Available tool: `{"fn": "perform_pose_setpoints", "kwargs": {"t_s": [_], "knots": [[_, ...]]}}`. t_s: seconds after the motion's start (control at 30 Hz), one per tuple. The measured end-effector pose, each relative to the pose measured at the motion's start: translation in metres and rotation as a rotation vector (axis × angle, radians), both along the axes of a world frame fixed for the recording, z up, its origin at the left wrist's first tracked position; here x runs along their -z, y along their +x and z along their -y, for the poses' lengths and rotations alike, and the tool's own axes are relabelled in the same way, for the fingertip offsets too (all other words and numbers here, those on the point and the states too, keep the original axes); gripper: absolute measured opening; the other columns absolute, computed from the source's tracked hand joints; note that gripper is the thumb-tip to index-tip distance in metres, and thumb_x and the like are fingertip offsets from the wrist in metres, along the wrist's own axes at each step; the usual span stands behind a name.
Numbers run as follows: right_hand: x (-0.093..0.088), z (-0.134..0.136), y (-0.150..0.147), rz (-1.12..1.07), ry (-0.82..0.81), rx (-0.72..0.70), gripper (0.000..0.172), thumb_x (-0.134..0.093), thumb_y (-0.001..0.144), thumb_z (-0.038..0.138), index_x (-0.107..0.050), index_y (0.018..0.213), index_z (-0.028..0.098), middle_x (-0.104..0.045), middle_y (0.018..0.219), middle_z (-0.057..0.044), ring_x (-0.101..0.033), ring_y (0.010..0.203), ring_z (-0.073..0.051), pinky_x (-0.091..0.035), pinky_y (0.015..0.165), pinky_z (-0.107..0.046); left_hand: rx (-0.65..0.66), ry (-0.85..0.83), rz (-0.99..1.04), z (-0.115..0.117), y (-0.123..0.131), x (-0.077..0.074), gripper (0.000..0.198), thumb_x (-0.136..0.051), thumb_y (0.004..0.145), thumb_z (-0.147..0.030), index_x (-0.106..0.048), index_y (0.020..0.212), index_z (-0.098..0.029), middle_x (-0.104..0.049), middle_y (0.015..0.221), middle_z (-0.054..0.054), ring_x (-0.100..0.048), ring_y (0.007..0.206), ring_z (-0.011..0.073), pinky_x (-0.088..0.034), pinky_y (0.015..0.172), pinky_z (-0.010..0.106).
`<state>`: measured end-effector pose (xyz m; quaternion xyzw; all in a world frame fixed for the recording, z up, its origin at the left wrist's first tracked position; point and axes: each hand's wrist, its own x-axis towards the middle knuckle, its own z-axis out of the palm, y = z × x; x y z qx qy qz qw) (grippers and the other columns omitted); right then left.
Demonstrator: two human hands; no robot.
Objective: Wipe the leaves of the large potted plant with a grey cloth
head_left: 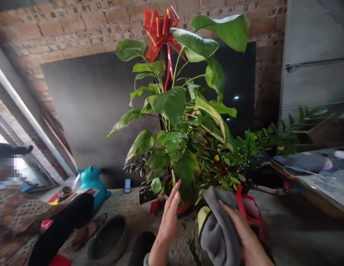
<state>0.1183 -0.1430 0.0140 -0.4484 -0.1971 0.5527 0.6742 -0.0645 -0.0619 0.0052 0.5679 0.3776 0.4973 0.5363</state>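
A tall leafy plant (167, 103) with a red ribbon bow (162, 31) at its top stands in the middle of the view. My left hand (170, 212) is raised at its lower leaves, fingers stretched out and holding nothing; the fingertips are at the edge of a large dark green leaf (187, 177). To the right, my right hand (238, 225) grips a grey cloth (220, 229), which hangs in folds beside a yellow-green leaf. Part of the right hand's fingers is hidden behind the cloth.
At the left a person (16, 221) sits near a teal animal-shaped toy (94, 184). A round basin (108, 240) rests on the floor, with a phone (128, 186) behind it. A red bag (252, 208) and a cluttered table (316, 177) are at the right.
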Motion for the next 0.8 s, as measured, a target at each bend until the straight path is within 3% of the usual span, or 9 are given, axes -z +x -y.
{"fn": "perform_pose_setpoints", "kwargs": {"t_s": [0.13, 0.2, 0.27, 0.33, 0.4, 0.47, 0.57, 0.7, 0.8], "knots": [[-0.053, -0.025, 0.013, 0.159, 0.048, 0.058, 0.044, -0.077, 0.071, 0.048, -0.069, 0.108, 0.025, -0.079, 0.096, 0.0, -0.072, 0.093, -0.024, -0.058, 0.077, -0.032, -0.065, 0.016, -0.129, 0.005, 0.001, -0.007, 0.061, -0.048, 0.092, -0.056, -0.049, 0.144, -0.025, -0.038, 0.158, 0.004, -0.022, 0.15, 0.0252, -0.014, 0.124, 0.042], [-0.064, -0.054, 0.017, 0.226, 0.079, 0.093, 0.045, -0.078, 0.069, 0.048, -0.07, 0.106, 0.025, -0.079, 0.1, 0.0, -0.07, 0.101, -0.025, -0.056, 0.084, -0.032, -0.073, 0.045, -0.158, 0.006, 0.002, -0.01, 0.062, -0.05, 0.091, -0.057, -0.049, 0.144, -0.024, -0.038, 0.158, 0.004, -0.021, 0.15, 0.0241, -0.012, 0.124, 0.041], [-0.05, -0.074, 0.017, 0.27, 0.033, 0.098, 0.041, -0.08, 0.064, 0.047, -0.073, 0.096, 0.022, -0.079, 0.095, -0.003, -0.07, 0.102, -0.029, -0.053, 0.09, -0.037, -0.067, 0.069, -0.17, 0.006, 0.001, -0.011, 0.064, -0.05, 0.09, -0.059, -0.05, 0.143, -0.024, -0.039, 0.157, 0.005, -0.022, 0.15, 0.0243, -0.012, 0.124, 0.041], [-0.017, -0.072, 0.012, 0.278, -0.053, 0.062, 0.038, -0.082, 0.057, 0.044, -0.074, 0.084, 0.02, -0.08, 0.085, -0.006, -0.071, 0.097, -0.033, -0.052, 0.092, -0.043, -0.08, 0.083, -0.195, 0.004, -0.002, -0.009, 0.066, -0.049, 0.09, -0.061, -0.049, 0.143, -0.024, -0.038, 0.157, 0.006, -0.022, 0.15, 0.0255, -0.012, 0.124, 0.044], [0.015, -0.049, 0.008, 0.269, -0.129, 0.007, 0.038, -0.082, 0.052, 0.045, -0.074, 0.078, 0.018, -0.079, 0.08, -0.009, -0.071, 0.094, -0.036, -0.053, 0.09, -0.046, -0.1, 0.087, -0.222, 0.001, -0.005, -0.005, 0.068, -0.048, 0.089, -0.063, -0.049, 0.144, -0.023, -0.038, 0.158, 0.006, -0.021, 0.15, 0.0269, -0.013, 0.124, 0.047], [0.028, -0.018, 0.007, 0.23, -0.169, -0.045, 0.042, -0.08, 0.055, 0.048, -0.075, 0.085, 0.018, -0.079, 0.083, -0.01, -0.072, 0.093, -0.035, -0.055, 0.085, -0.045, -0.096, 0.086, -0.233, -0.001, -0.005, -0.001, 0.067, -0.047, 0.09, -0.062, -0.048, 0.144, -0.023, -0.038, 0.158, 0.007, -0.021, 0.15, 0.027, -0.013, 0.124, 0.048], [-0.003, 0.011, 0.014, 0.189, -0.117, -0.039, 0.048, -0.078, 0.064, 0.05, -0.072, 0.101, 0.02, -0.079, 0.09, -0.008, -0.073, 0.09, -0.031, -0.057, 0.08, -0.041, -0.068, 0.084, -0.216, 0.001, 0.001, 0.001, 0.064, -0.046, 0.091, -0.059, -0.047, 0.145, -0.023, -0.037, 0.158, 0.007, -0.022, 0.15, 0.0255, -0.013, 0.124, 0.046], [-0.066, -0.01, 0.014, 0.259, 0.038, 0.105, 0.054, -0.081, 0.063, 0.05, -0.071, 0.107, 0.02, -0.078, 0.098, -0.007, -0.071, 0.096, -0.031, -0.056, 0.078, -0.036, -0.022, 0.036, -0.151, 0.007, 0.013, -0.003, 0.063, -0.046, 0.092, -0.057, -0.046, 0.145, -0.023, -0.037, 0.158, 0.008, -0.026, 0.148, 0.0259, -0.021, 0.122, 0.046], [-0.056, -0.027, -0.006, 0.318, -0.009, 0.039, 0.05, -0.081, 0.062, 0.049, -0.072, 0.101, 0.019, -0.079, 0.096, -0.006, -0.07, 0.099, -0.031, -0.055, 0.083, -0.036, 0.003, 0.006, -0.089, 0.009, 0.012, -0.004, 0.06, -0.046, 0.093, -0.057, -0.049, 0.143, -0.025, -0.042, 0.155, 0.006, -0.033, 0.146, 0.025, -0.029, 0.12, 0.043]]}}
